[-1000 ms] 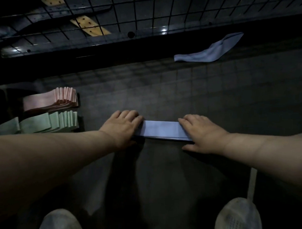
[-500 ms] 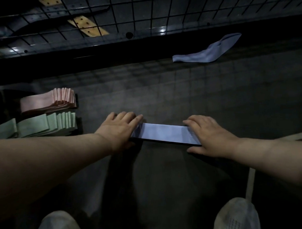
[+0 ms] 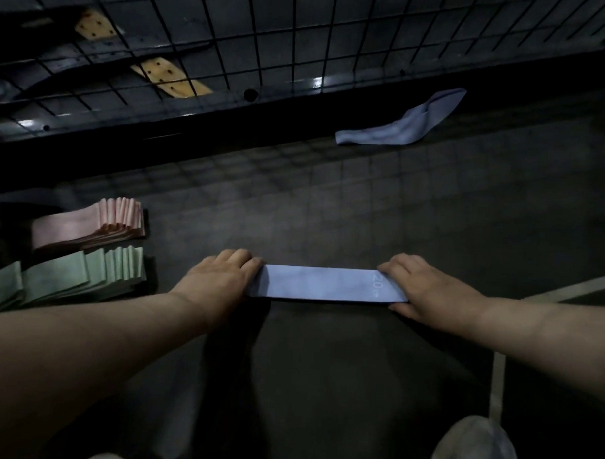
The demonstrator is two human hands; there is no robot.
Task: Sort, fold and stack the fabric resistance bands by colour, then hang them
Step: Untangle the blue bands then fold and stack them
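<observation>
Blue band point(image 3: 326, 285): a flat fabric strip lying across the dark floor point(image 3: 323, 384), straight ahead of the person, with one end under each hand. A faint printed "20" shows near its right end.
Left hand point(image 3: 220, 281): fingers bent over the band's left end and gripping it. The thumb is hidden.
Right hand point(image 3: 429, 292): fingers curled over the right end, thumb along the near edge, pinching the fabric.
Pink stack point(image 3: 88, 223): folded bands piled on the floor at far left.
Green stack point(image 3: 80, 273): folded bands just in front of the pink ones.
Loose blue band point(image 3: 404, 124): crumpled and unfolded, well apart, at the foot of a black wire grid point(image 3: 301, 40).
Stage: likely smoothing this band before folding it. No blue pile is visible yet.
Risk, slipping: the fabric is stretchy, so if one hand lets go first the end may spring back and wrinkle.
Risk, crooked fold: ends brought together unevenly would make a lopsided piece that stacks badly.
Risk, light: the scene is dim, so edges are hard to line up by eye.
</observation>
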